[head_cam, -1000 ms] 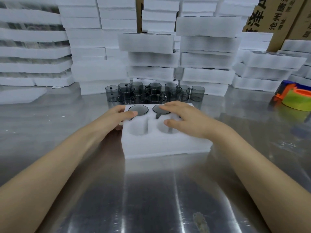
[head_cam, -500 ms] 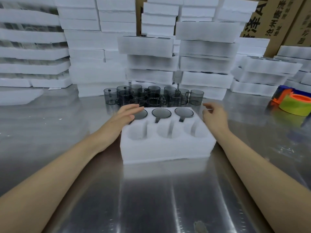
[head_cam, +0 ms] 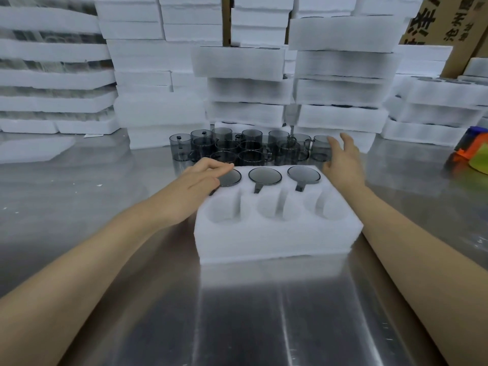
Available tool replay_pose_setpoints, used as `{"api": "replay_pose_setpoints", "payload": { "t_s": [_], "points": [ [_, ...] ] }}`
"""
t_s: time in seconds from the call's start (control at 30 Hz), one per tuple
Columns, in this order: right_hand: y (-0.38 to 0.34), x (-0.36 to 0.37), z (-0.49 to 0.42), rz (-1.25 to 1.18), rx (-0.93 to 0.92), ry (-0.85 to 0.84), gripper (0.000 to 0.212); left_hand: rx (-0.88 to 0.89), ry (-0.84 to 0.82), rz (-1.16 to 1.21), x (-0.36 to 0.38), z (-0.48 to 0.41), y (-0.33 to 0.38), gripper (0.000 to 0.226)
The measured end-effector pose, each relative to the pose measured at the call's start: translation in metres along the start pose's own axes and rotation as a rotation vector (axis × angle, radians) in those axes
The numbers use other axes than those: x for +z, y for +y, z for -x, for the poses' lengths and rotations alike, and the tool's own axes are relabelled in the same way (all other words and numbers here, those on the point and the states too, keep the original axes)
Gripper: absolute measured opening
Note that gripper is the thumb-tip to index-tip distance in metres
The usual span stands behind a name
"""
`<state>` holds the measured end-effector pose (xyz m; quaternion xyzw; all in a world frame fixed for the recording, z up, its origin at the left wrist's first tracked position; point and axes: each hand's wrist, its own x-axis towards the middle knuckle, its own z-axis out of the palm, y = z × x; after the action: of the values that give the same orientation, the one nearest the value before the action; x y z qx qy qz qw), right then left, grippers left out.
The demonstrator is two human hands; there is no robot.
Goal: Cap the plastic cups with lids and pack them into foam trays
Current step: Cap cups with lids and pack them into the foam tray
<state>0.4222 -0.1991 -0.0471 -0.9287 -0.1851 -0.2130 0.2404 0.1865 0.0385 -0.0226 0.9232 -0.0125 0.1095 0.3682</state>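
Observation:
A white foam tray point(head_cam: 277, 239) lies on the steel table in front of me. Its far row holds three capped smoky-grey cups: the left one point(head_cam: 232, 178), the middle one point(head_cam: 265, 176) and the right one point(head_cam: 303, 174). The three near pockets point(head_cam: 272, 211) hold nothing. My left hand point(head_cam: 196, 180) rests with straight fingers on the left cup's lid. My right hand point(head_cam: 343, 161) hovers open past the tray's far right corner, close to the rightmost loose cup point(head_cam: 320, 149). Several uncapped grey cups point(head_cam: 237, 147) stand clustered behind the tray.
Stacks of white foam trays point(head_cam: 243, 83) wall off the back and both sides of the table. Cardboard boxes point(head_cam: 435, 22) stand at the far right. An orange, blue and green tape dispenser point(head_cam: 472, 151) sits at the right edge.
My right hand lifted off the tray and moved right and away, toward the loose cups. The third capped cup is now uncovered. My left hand stayed on the left lid.

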Motion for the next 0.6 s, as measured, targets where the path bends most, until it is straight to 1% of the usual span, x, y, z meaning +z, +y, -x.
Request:
{"api": "replay_pose_setpoints", "payload": {
  "t_s": [0.1, 0.2, 0.33, 0.47, 0.6],
  "points": [
    [0.001, 0.006, -0.008, 0.032, 0.017, -0.044, 0.06, -0.001, 0.003, -0.011, -0.002, -0.002, 0.002, 0.046],
    [0.003, 0.01, -0.013, 0.007, 0.029, -0.052, 0.056, -0.011, 0.003, -0.054, -0.002, -0.006, 0.001, 0.044],
    [0.005, 0.013, -0.015, -0.074, 0.015, -0.022, 0.045, -0.013, -0.011, -0.084, -0.002, -0.008, -0.003, 0.043],
    [0.004, 0.011, -0.013, -0.173, 0.065, 0.078, 0.032, -0.025, -0.032, 0.028, -0.001, -0.005, -0.006, 0.041],
    [0.005, 0.006, -0.007, -0.29, 0.153, 0.144, 0.029, -0.067, -0.091, 0.175, -0.001, -0.006, -0.007, 0.042]
  ]
}}
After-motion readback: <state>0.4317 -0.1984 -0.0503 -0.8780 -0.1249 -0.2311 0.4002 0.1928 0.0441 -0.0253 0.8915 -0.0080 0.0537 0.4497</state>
